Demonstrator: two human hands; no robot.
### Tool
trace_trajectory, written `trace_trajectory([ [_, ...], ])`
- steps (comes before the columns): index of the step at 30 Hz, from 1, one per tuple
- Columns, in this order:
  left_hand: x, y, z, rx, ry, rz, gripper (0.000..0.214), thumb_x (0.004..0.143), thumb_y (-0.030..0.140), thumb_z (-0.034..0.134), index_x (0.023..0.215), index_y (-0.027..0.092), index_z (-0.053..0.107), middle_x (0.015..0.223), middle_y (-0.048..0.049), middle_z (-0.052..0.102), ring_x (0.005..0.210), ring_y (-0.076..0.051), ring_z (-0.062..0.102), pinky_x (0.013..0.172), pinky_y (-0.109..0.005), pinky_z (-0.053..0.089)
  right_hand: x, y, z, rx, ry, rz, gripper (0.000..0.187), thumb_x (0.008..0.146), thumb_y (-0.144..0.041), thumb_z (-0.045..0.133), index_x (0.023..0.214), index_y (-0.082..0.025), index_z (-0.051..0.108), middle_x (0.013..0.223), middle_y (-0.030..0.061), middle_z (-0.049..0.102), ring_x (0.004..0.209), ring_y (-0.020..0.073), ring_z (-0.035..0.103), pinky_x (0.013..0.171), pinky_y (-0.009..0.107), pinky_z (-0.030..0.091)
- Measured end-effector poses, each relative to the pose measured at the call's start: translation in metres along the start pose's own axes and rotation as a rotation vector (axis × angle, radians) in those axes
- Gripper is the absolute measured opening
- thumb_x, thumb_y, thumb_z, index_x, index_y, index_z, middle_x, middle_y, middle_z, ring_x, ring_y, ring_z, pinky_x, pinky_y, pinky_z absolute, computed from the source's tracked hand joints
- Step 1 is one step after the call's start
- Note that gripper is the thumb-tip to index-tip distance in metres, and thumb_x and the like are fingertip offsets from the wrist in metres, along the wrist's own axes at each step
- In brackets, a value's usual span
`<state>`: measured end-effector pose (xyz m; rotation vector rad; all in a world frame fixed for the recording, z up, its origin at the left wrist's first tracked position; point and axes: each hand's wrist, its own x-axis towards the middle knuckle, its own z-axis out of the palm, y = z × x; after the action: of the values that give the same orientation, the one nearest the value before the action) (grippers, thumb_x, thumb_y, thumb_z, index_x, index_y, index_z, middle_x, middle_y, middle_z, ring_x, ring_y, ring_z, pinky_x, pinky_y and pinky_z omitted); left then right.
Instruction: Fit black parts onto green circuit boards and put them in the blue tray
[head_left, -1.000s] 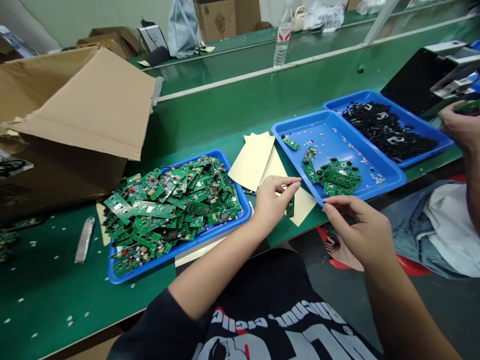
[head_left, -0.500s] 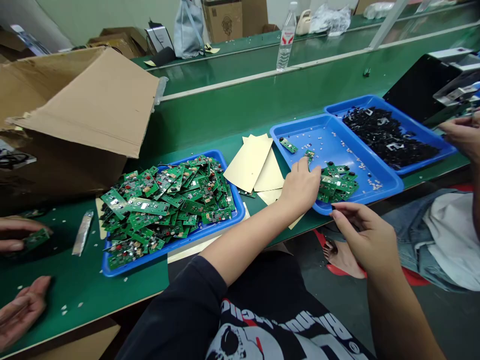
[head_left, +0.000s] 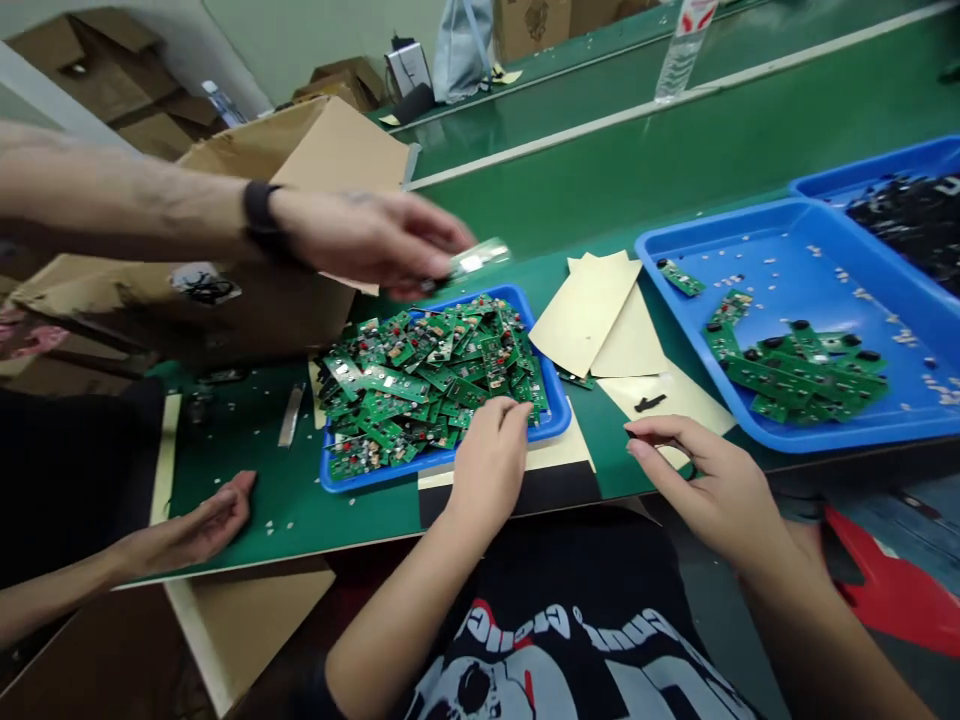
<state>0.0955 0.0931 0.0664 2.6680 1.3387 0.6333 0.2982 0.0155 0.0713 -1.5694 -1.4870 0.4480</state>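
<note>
My left hand [head_left: 491,460] is at the front right edge of a blue tray [head_left: 559,420] heaped with green circuit boards [head_left: 420,380]. Its fingers are curled together against the boards; whatever they pinch is hidden. My right hand [head_left: 712,485] is held over the table's front edge, thumb and forefinger pinched on a small black piece [head_left: 630,432]. Just beyond it, a small black plastic part [head_left: 649,403] lies on a cream paper sheet [head_left: 679,385]. To the right, a second blue tray [head_left: 780,290] holds a smaller group of circuit boards [head_left: 810,375] and scattered pale bits.
A co-worker's hand [head_left: 375,235] reaches over the heaped tray with a shiny strip; that person's other hand [head_left: 221,520] rests at the left. A cardboard box [head_left: 277,310] stands behind. Black parts [head_left: 907,225] fill another tray at right. A water bottle [head_left: 682,55] stands on the ledge.
My left hand has moved from the right-hand tray to the heaped tray. My right hand still pinches the black piece. The view has swung left, and a co-worker's arm now reaches in.
</note>
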Motion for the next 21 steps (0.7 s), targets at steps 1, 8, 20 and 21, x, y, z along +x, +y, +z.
trace_trajectory([
  [1, -0.002, -0.009, 0.0, 0.058, 0.007, -0.033, 0.022, 0.091, 0.012, 0.049, 0.111, 0.012, 0.059, 0.103, -0.0133, 0.06, 0.092, -0.023, 0.063, 0.077, -0.036, 0.056, 0.001, -0.001, 0.005, 0.002, -0.022, -0.015, 0.012, 0.088, -0.029, 0.055, 0.09, -0.022, 0.064, 0.084, 0.0051, 0.071, 0.073, 0.0204, 0.068, 0.067, 0.031, 0.057],
  [8, 0.003, -0.024, -0.007, 0.132, -0.061, -0.023, 0.008, 0.081, 0.018, 0.068, 0.083, 0.015, 0.061, 0.089, -0.0071, 0.06, 0.08, -0.021, 0.061, 0.063, -0.029, 0.054, 0.0, -0.007, 0.023, 0.005, -0.096, -0.003, 0.013, 0.09, -0.028, 0.052, 0.092, -0.021, 0.063, 0.084, 0.0057, 0.07, 0.074, 0.0195, 0.068, 0.064, 0.029, 0.055],
  [20, -0.029, -0.014, -0.013, -0.272, 0.335, 0.214, 0.015, 0.088, 0.012, 0.057, 0.101, 0.02, 0.06, 0.101, -0.0078, 0.067, 0.092, -0.016, 0.067, 0.075, -0.027, 0.058, -0.001, -0.022, 0.049, 0.653, -0.116, 0.35, 0.027, 0.08, -0.037, 0.07, 0.099, -0.022, 0.056, 0.086, 0.0045, 0.067, 0.075, 0.0179, 0.068, 0.068, 0.03, 0.06],
  [21, -0.031, -0.011, -0.012, -0.298, 0.331, 0.193, 0.019, 0.087, 0.01, 0.057, 0.103, 0.02, 0.06, 0.103, -0.0082, 0.066, 0.094, -0.017, 0.067, 0.076, -0.028, 0.058, -0.001, -0.025, 0.051, 0.694, -0.128, 0.354, 0.029, 0.079, -0.036, 0.071, 0.1, -0.022, 0.056, 0.086, 0.0039, 0.066, 0.073, 0.0169, 0.068, 0.067, 0.029, 0.059],
])
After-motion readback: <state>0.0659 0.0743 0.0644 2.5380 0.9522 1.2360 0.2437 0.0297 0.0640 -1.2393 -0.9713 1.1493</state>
